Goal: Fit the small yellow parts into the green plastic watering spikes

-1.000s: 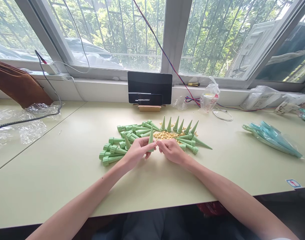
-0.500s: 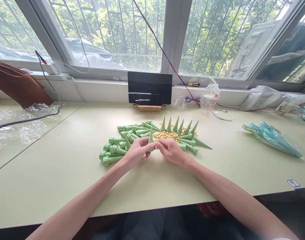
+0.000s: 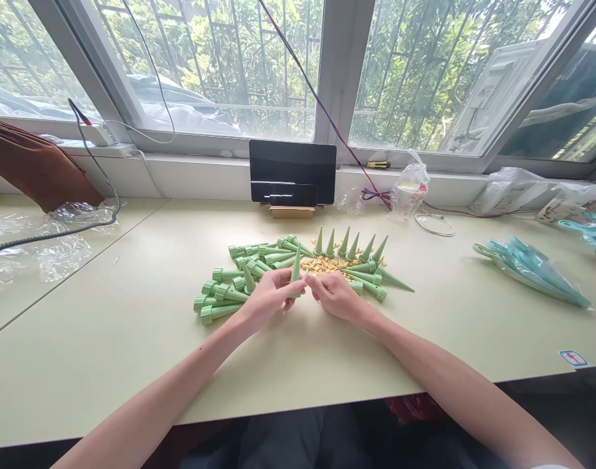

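Observation:
My left hand [image 3: 271, 293] is closed around a green plastic watering spike [image 3: 296, 270], held upright with its point up. My right hand [image 3: 335, 295] pinches at the spike's base, its fingertips meeting my left thumb. Whatever lies in that pinch is too small and hidden to make out. Beyond the hands spreads a heap of small yellow pieces [image 3: 322, 264]. Several green spikes [image 3: 347, 242] stand point up behind it. More green spikes [image 3: 219, 293] lie in a pile on the left, and a few others [image 3: 373, 277] lie beside my right hand.
A dark tablet [image 3: 292, 163] leans at the back on a cardboard stand [image 3: 292, 212], with a phone before it. On the right lie teal bagged items [image 3: 532, 267] and a coiled white cable [image 3: 434, 225]. Clear plastic wrap [image 3: 58, 251] and a brown bag [image 3: 31, 159] occupy the left.
Both hands stay in place, with only slight finger and spike movement at the pinch. At the far right edge, a light-blue item and part of what looks like a hand have come into view.

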Available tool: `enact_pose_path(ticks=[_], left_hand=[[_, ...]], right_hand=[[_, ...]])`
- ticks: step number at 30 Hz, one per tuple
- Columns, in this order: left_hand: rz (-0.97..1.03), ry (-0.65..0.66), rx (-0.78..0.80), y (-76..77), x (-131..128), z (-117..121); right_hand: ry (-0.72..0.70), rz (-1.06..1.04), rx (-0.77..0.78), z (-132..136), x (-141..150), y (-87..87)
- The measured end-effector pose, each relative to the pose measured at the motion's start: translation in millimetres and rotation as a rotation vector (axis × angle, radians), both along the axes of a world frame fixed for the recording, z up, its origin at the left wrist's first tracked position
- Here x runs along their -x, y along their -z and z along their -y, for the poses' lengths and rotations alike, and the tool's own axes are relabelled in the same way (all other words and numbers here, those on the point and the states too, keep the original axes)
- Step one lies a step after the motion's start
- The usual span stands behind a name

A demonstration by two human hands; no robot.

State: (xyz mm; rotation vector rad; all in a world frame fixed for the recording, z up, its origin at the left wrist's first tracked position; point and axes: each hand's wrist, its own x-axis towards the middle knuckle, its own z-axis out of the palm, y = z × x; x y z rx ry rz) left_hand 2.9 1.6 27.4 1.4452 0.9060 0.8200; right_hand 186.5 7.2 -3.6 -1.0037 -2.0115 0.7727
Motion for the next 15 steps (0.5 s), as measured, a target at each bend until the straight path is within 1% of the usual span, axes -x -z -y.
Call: enact_pose_path(ticks=[7,11,15], left_hand=[[0.023,-0.035,0.014,2.8,-0.6,-1.2],[0.022,-0.029,0.021,3.6,-0.8,-2.6],[0.017,-0.015,0.013,3.5,-0.5,-3.2]], right_hand=[[-0.010,0.000,-0.065,0.7,0.6,-1.5],[-0.051,-0.015,-0.064,0.6,0.1,-1.9],[-0.043,-0.021,-0.055,0.0,0.7,-1.4]])
